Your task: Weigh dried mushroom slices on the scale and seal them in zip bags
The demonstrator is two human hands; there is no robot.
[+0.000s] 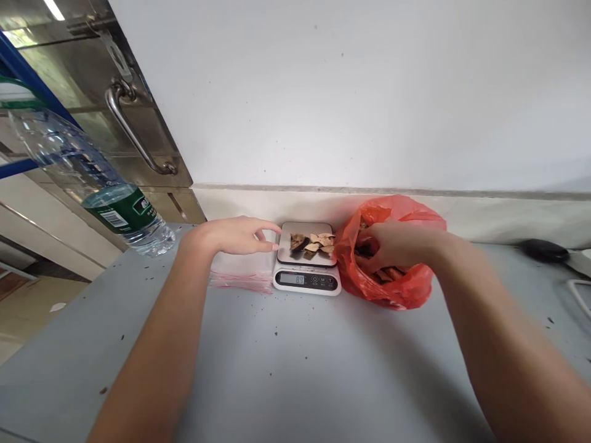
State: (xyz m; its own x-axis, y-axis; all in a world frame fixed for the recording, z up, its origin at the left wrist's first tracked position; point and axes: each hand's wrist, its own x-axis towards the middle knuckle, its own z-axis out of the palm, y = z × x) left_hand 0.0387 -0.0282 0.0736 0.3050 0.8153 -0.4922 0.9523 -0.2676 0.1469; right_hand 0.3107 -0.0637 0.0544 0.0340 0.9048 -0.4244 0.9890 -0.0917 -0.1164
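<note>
Right grip (392,246) curled inside red bag (401,295); left grip (235,237) loose and open at the scale (307,278).
Right fingers are down among the dried pieces (388,274) in the bag's mouth; can't tell if one is pinched. Left grip holds nothing, fingertips at the platform's left edge, hand over a stack of clear zip bags (240,277). Dried slices (314,243) are piled on the platform: 3 o'clock of left grip, just beside it; 9 o'clock of right grip, near. Red bag touches the scale's right side. On the table (300,369): scale at 12 o'clock, water bottle (120,206) at 10, black object (542,249) at 2.
</note>
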